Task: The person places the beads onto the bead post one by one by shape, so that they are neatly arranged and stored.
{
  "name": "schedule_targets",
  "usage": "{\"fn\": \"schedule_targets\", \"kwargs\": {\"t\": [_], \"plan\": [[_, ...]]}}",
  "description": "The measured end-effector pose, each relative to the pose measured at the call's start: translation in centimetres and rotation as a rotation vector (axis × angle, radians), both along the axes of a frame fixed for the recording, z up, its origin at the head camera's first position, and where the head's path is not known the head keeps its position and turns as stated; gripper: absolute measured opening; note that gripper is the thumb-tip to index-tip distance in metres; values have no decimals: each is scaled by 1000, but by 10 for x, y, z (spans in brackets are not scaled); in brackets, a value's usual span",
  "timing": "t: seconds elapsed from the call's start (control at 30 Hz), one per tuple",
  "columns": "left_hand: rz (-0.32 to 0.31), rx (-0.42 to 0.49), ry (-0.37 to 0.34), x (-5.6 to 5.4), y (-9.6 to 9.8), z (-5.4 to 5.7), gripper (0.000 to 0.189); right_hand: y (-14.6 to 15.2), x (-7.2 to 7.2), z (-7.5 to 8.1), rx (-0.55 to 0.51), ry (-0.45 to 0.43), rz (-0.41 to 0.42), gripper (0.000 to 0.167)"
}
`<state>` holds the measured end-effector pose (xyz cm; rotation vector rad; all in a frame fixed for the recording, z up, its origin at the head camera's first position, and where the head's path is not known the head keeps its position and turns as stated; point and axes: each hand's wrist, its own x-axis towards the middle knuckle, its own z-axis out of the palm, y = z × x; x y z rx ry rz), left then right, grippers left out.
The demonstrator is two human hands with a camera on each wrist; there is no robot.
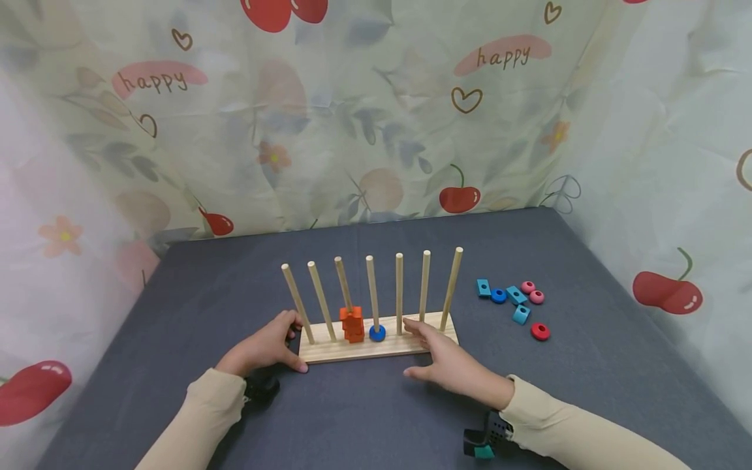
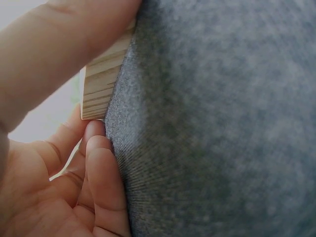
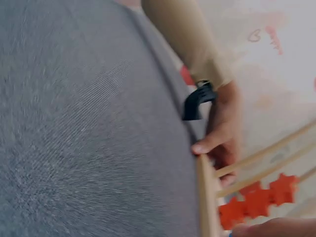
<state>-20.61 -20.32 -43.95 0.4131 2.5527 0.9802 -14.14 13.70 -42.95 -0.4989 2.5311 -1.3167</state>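
A wooden peg board [image 1: 352, 351] with several upright dowels stands across the table. Orange star-edged pieces [image 1: 352, 325] are stacked on its third peg from the left, and a blue ring [image 1: 377, 333] sits at the foot of the fourth. My left hand [image 1: 267, 343] grips the board's left end, thumb at the front corner and fingers curled at the end face, as the left wrist view confirms. Over the board's right part reaches my right hand [image 1: 449, 359], fingers extended near the pegs and thumb spread apart in front of the board's edge. It holds nothing.
To the right of the board lie loose pieces: light-blue blocks [image 1: 516, 295], a blue ring [image 1: 498, 296], pink rings [image 1: 536, 297] and a red ring [image 1: 540, 331]. A dark cloth covers the table [image 1: 364, 418]. Patterned curtains [image 1: 329, 130] hang behind and at both sides.
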Motion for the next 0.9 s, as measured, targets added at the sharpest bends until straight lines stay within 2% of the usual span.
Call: {"fn": "schedule_targets", "kwargs": {"t": [0.2, 0.27, 0.5, 0.7, 0.9], "plan": [[-40, 11, 34, 1, -2, 1, 71, 27, 6, 25, -19, -49, 50, 59], [-32, 8, 27, 0, -2, 1, 70, 38, 6, 34, -29, -53, 53, 51], [5, -10, -4, 1, 1, 2, 68, 74, -1, 58, -56, 36, -4, 35], [-6, -9, 12, 0, 0, 2, 68, 100, -20, 72, -71, 86, -118, 38], [-11, -6, 16, 0, 0, 2, 67, 127, -51, 70, -20, 125, -249, 47]]}}
